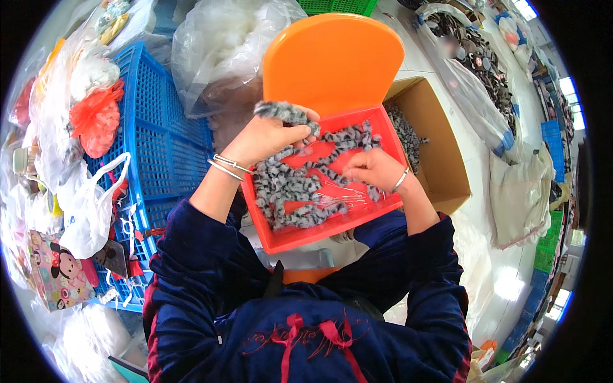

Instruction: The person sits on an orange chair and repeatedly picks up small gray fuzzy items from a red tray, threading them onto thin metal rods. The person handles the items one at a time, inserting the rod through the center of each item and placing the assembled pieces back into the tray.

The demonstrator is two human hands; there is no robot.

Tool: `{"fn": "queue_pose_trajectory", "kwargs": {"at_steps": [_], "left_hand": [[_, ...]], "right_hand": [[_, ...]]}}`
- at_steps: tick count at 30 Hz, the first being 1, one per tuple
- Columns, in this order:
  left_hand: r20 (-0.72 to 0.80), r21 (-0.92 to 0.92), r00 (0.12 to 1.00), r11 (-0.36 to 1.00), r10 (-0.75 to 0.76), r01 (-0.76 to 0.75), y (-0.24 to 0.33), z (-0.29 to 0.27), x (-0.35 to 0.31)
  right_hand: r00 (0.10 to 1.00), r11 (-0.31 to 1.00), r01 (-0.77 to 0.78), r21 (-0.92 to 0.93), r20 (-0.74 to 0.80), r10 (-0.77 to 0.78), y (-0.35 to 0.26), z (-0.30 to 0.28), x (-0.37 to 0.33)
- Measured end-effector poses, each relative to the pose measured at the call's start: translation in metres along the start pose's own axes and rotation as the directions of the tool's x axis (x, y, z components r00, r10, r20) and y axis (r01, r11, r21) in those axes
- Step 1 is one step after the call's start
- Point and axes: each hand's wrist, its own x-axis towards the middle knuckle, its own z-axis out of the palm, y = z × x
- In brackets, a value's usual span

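A red tray [290, 244] rests in front of me, on or just above my lap. Grey-and-black fuzzy plush strips [287, 188] lie heaped along its left side and scattered over its floor. Thin pale wires [341, 203] lie loose near its front right. My left hand [271, 137] is over the tray's far left edge, closed around a grey-and-black plush piece [281, 113]. My right hand [377, 170] hovers low over the tray's right half with thumb and fingers pinched together. Plush strips lie close to its fingertips; what the pinch holds is too small to make out.
An orange plastic chair back [335, 60] rises behind the tray. To its right stands a cardboard box [440, 147] with more fuzzy strips. Blue plastic crates [153, 140] hung with bags flank my left. A clear bag of white stuffing [223, 57] sits beyond; filled sacks lie far right.
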Motion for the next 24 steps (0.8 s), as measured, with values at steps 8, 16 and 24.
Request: {"fn": "queue_pose_trajectory", "kwargs": {"at_steps": [8,16,24], "left_hand": [[0.117,-0.110,0.986,0.985,-0.116,0.129,-0.011,0.031,0.003],[0.060,-0.147,0.989,0.979,-0.137,0.145,-0.018,0.037,0.004],[0.067,-0.104,0.979,0.975,-0.191,0.197,-0.016,0.038,0.001]], "right_hand": [[0.993,0.881,0.052,0.470,-0.118,0.004,-0.025,-0.006,-0.007],[0.995,0.817,0.100,0.567,-0.068,-0.075,-0.027,-0.002,-0.008],[0.924,0.747,0.265,0.610,-0.381,-0.016,-0.032,-0.005,-0.009]]}}
